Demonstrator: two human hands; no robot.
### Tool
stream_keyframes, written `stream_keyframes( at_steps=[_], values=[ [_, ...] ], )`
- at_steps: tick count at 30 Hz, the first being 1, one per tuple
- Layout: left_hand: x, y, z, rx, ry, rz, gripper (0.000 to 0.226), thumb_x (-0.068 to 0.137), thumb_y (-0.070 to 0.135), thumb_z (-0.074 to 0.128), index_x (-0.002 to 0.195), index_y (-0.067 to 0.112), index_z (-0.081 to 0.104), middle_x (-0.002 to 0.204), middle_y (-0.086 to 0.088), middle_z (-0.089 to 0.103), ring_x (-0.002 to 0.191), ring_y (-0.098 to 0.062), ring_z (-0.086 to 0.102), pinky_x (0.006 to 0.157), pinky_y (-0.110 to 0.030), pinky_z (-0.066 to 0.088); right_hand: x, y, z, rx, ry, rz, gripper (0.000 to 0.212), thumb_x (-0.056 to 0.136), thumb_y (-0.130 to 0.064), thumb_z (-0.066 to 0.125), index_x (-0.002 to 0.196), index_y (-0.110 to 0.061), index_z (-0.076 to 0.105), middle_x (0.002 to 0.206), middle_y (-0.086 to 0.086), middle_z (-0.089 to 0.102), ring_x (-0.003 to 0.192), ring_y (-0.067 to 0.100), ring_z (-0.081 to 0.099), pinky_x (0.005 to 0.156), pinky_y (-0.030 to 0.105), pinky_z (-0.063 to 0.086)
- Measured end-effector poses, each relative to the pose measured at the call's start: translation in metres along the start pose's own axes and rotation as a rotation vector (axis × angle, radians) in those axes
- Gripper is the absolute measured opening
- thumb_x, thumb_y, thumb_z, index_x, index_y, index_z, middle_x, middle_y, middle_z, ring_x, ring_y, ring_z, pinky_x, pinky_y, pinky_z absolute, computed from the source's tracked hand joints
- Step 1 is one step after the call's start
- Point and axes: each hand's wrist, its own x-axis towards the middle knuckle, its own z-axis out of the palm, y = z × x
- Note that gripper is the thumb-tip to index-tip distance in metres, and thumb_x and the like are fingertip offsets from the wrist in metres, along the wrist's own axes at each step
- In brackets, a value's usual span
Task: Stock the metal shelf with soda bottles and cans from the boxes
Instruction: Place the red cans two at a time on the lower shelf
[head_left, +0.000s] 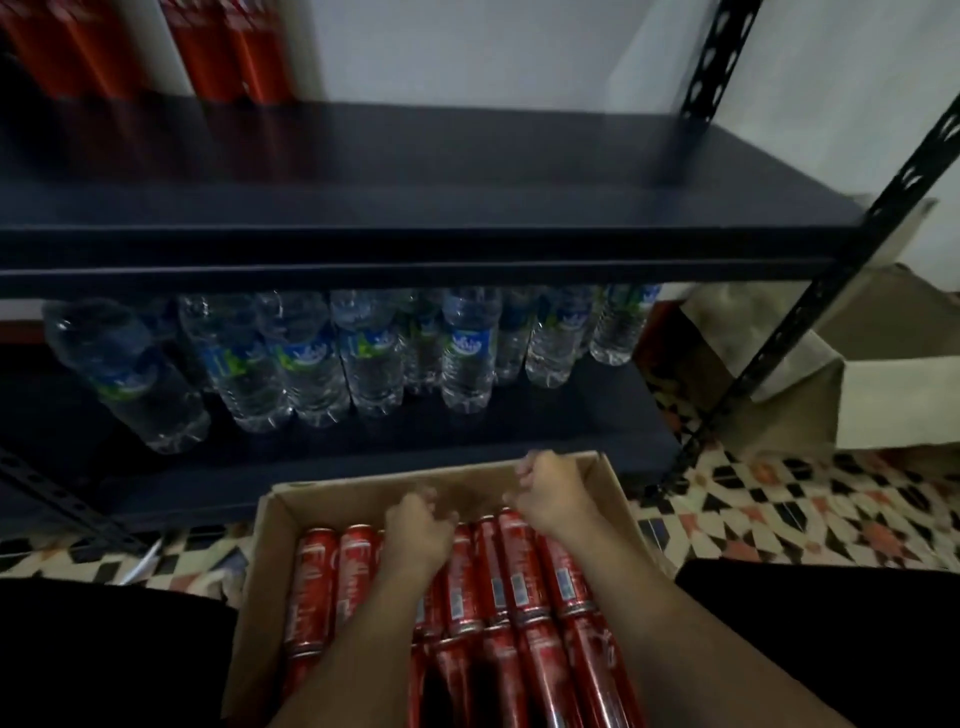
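A cardboard box (597, 470) on the floor in front of me holds several red soda cans (317, 587) lying on their sides in rows. My left hand (415, 530) lies on the far row with its fingers curled over the top end of a can that it mostly hides. My right hand (550, 493) hovers above the can tops near the box's far wall, fingers curled; whether it holds anything is hidden. The dark metal shelf (415, 244) stands behind the box. Its middle level is bare at the centre and right, with red soda packs (223, 47) at the back left.
Several water bottles (363, 353) fill the lower shelf level. Perforated black uprights (810, 306) frame the shelf on the right. An open cardboard box (893, 400) stands on the patterned tile floor (779, 514) at the right. My dark-clad knees flank the box.
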Motion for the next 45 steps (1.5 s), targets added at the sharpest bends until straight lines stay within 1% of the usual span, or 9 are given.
stream_keyframes(
  at_steps=[5,9,13,16,23,28,35,40,45],
  values=[
    [0.02,-0.024,0.048,0.055,-0.196,-0.061,0.051,0.095,0.028,0.073,0.14,0.009,0.057,0.125,-0.009,0.07,0.109,-0.02,0.065,0.093,-0.027,0.05,0.025,0.061,0.031,-0.159,-0.041,0.156,0.012,0.091,-0.02,0.07,0.1,-0.013,0.067,0.101,0.004,0.072,0.093,0.018,0.07,0.086,0.036,0.059],
    [0.028,-0.021,0.089,0.009,-0.304,-0.067,0.053,0.092,0.035,0.075,0.136,0.013,0.055,0.126,-0.007,0.069,0.112,-0.021,0.064,0.095,-0.032,0.05,0.041,0.094,0.048,-0.216,-0.024,0.212,0.034,0.093,-0.028,0.066,0.123,-0.016,0.055,0.123,0.007,0.062,0.11,0.024,0.063,0.098,0.042,0.053],
    [0.03,-0.022,0.116,-0.028,-0.305,-0.088,0.06,0.083,0.032,0.085,0.133,0.014,0.059,0.127,-0.004,0.067,0.117,-0.021,0.064,0.098,-0.032,0.049,0.049,0.119,0.064,-0.138,-0.093,0.324,0.046,0.093,-0.036,0.068,0.129,-0.011,0.054,0.121,0.008,0.066,0.108,0.024,0.066,0.094,0.037,0.054],
    [0.034,-0.024,0.123,-0.04,-0.313,-0.129,0.054,0.08,0.033,0.087,0.126,0.012,0.065,0.122,-0.005,0.07,0.112,-0.021,0.066,0.09,-0.029,0.049,0.053,0.131,0.07,-0.082,-0.108,0.364,0.049,0.093,-0.045,0.068,0.124,-0.007,0.06,0.12,0.011,0.068,0.106,0.027,0.067,0.092,0.035,0.054],
    [0.033,-0.024,0.125,-0.117,-0.287,-0.143,0.052,0.086,0.027,0.083,0.131,0.017,0.058,0.126,-0.003,0.067,0.108,-0.017,0.062,0.088,-0.03,0.047,0.049,0.131,0.074,-0.028,-0.064,0.335,0.041,0.095,-0.036,0.067,0.124,-0.007,0.059,0.122,0.012,0.067,0.109,0.026,0.066,0.095,0.036,0.053],
    [0.007,-0.024,0.113,-0.211,-0.237,-0.045,0.07,0.089,0.026,0.079,0.146,0.03,0.04,0.131,-0.003,0.064,0.121,-0.027,0.062,0.104,-0.051,0.051,0.025,0.127,0.063,0.168,0.036,0.237,0.049,0.087,-0.033,0.077,0.123,-0.013,0.052,0.122,0.005,0.066,0.108,0.022,0.065,0.096,0.037,0.051],
    [-0.039,0.002,0.071,-0.371,-0.108,0.182,0.071,0.087,0.024,0.081,0.145,0.035,0.041,0.135,0.007,0.061,0.121,-0.008,0.059,0.101,-0.031,0.049,-0.016,0.094,0.033,0.34,0.209,0.029,0.063,0.084,-0.047,0.076,0.136,-0.028,0.046,0.126,-0.006,0.061,0.114,0.01,0.06,0.101,0.042,0.053],
    [-0.054,0.036,0.027,-0.347,0.043,0.411,0.076,0.082,0.054,0.076,0.148,0.04,0.042,0.139,0.015,0.059,0.131,-0.008,0.055,0.109,-0.046,0.048,-0.032,0.056,-0.003,0.365,0.352,-0.191,0.074,0.079,-0.07,0.066,0.141,-0.033,0.048,0.124,-0.014,0.061,0.115,0.002,0.06,0.099,0.04,0.054],
    [-0.071,0.083,-0.027,-0.364,0.108,0.573,0.072,0.091,0.04,0.077,0.151,0.04,0.038,0.144,0.017,0.052,0.131,-0.002,0.053,0.11,-0.045,0.05,-0.052,0.008,-0.044,0.396,0.426,-0.374,0.071,0.083,-0.071,0.066,0.143,-0.039,0.046,0.128,-0.02,0.055,0.119,-0.002,0.055,0.099,0.036,0.053]
  ],
)
